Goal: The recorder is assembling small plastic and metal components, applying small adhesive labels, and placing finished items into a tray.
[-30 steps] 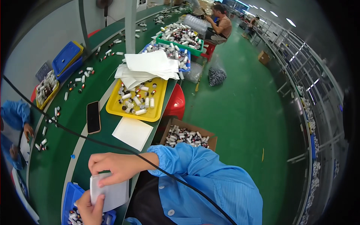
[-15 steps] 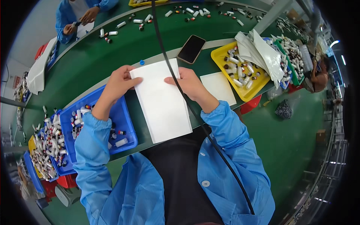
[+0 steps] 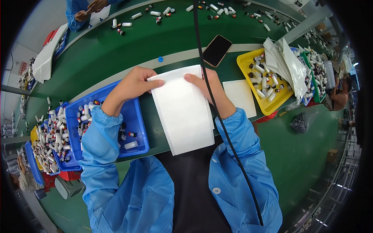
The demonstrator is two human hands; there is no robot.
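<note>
Blue tray (image 3: 136, 116) and yellow tray (image 3: 245, 68) containing white cylinders (image 3: 131, 145); paper (image 3: 184, 112) between left hand (image 3: 136, 82) and right hand (image 3: 215, 87), both pinching its far end

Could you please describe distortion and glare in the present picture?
Head view: wide fisheye curves the pale strip along the table and blackens the corners; head view: the lights at far right shine as glaring spots; head view: the white sheet looks bright, with little surface detail.

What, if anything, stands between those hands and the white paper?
Nothing visible: the left hand and right hand both hold the paper near its far edge. A black cable crosses in front of the right hand in this view; whether it touches, I can't tell.
</note>
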